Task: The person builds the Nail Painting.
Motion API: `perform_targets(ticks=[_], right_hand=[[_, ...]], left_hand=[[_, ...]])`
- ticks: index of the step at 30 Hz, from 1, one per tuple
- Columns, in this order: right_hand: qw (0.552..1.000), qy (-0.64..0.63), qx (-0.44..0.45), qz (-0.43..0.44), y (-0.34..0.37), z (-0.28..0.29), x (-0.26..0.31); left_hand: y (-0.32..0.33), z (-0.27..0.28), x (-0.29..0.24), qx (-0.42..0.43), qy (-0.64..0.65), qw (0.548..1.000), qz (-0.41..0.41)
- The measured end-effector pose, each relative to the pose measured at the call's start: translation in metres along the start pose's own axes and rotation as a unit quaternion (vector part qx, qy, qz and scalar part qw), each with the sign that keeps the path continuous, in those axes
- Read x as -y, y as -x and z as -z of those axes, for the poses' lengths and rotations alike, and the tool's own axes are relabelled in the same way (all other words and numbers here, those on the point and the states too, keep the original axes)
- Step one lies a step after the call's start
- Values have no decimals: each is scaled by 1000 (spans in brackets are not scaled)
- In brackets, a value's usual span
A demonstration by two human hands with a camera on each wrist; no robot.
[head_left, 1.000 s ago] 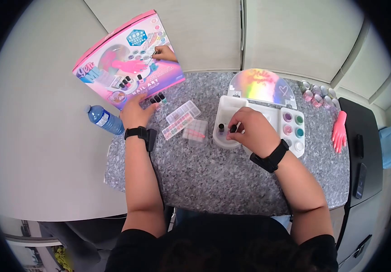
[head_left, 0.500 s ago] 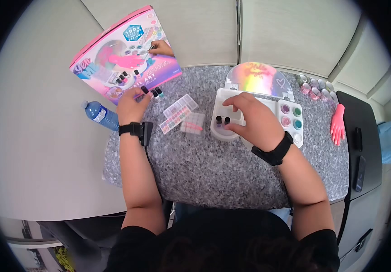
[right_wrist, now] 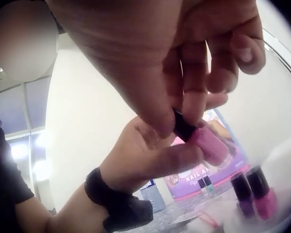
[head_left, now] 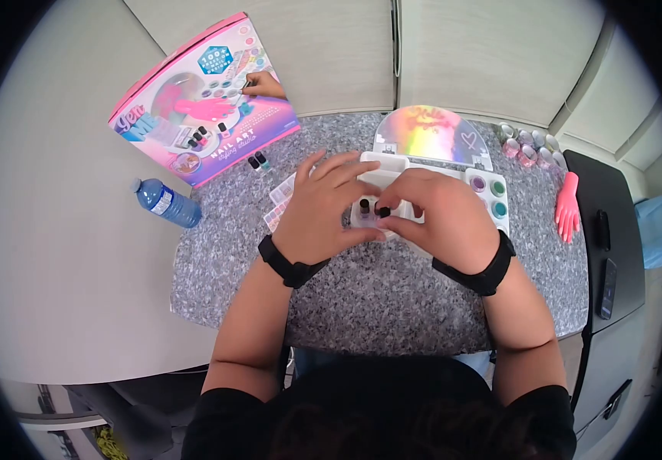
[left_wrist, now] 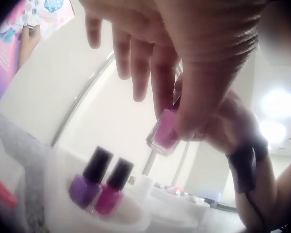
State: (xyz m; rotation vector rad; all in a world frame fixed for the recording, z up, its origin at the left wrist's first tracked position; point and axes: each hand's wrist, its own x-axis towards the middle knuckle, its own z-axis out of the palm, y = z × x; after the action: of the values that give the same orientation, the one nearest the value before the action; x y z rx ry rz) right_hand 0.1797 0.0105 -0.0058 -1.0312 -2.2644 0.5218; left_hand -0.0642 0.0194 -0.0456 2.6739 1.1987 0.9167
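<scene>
Both of my hands meet over the white tray, around a pink nail polish bottle. My right hand pinches its black cap between thumb and fingers. Thumb and index finger of my left hand hold the bottle's glass body, the other fingers stretched out. In the left wrist view, a purple nail polish bottle and a magenta one stand upright side by side in the tray's rounded compartment, below the held bottle.
Two more polish bottles stand by the nail art box. A water bottle is at the left, and clear cases lie partly behind my left hand. To the right are glitter pots, several small jars and a pink model hand.
My left hand has picked up a bottle beside the box and carried it right to the tray. My right hand let go of a bottle in the tray and now grips the new one's cap.
</scene>
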Motion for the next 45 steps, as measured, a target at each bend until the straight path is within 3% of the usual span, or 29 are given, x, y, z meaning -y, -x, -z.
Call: perform_targets(ticks=[6,19,21,23,25,29,32,34,38,40,41,43,45], right_hand=[[996,54,37,-64,-5,-5,-23],[998,29,41,-45,-6,-31,-45],[998,62,31,12,-7,-25,-41],[996,66,43,35,-5,-21,-45],[994,73,53,54,-1,-14,-52],[989,140,43,8,5,8,-67],[942,297,91,-124,10,17,-67],[949,252,122,-144,7,18,-79],[956,179,160,-171,5,14,-90],[955,182,157,-172,5,13,-87],[955,185,155,-171,5,12,-86],[952,188,158,-180,2,13,-80],[949,192,160,-193,5,10,-77]], left_hand=[[8,-37,22,29,-40,997,67],[5,-28,25,28,-34,997,61],[3,-6,41,-3,-27,990,137],[6,13,63,-102,-73,955,270],[25,16,101,-231,-170,915,283],[52,25,140,-194,-200,882,380],[65,14,165,-169,-133,885,413],[65,8,170,-143,-137,868,455],[54,8,157,-159,-145,868,447],[43,8,137,-283,-72,893,342],[37,9,128,-283,-72,893,342],[25,9,112,-335,-46,920,196],[15,10,88,-325,6,930,171]])
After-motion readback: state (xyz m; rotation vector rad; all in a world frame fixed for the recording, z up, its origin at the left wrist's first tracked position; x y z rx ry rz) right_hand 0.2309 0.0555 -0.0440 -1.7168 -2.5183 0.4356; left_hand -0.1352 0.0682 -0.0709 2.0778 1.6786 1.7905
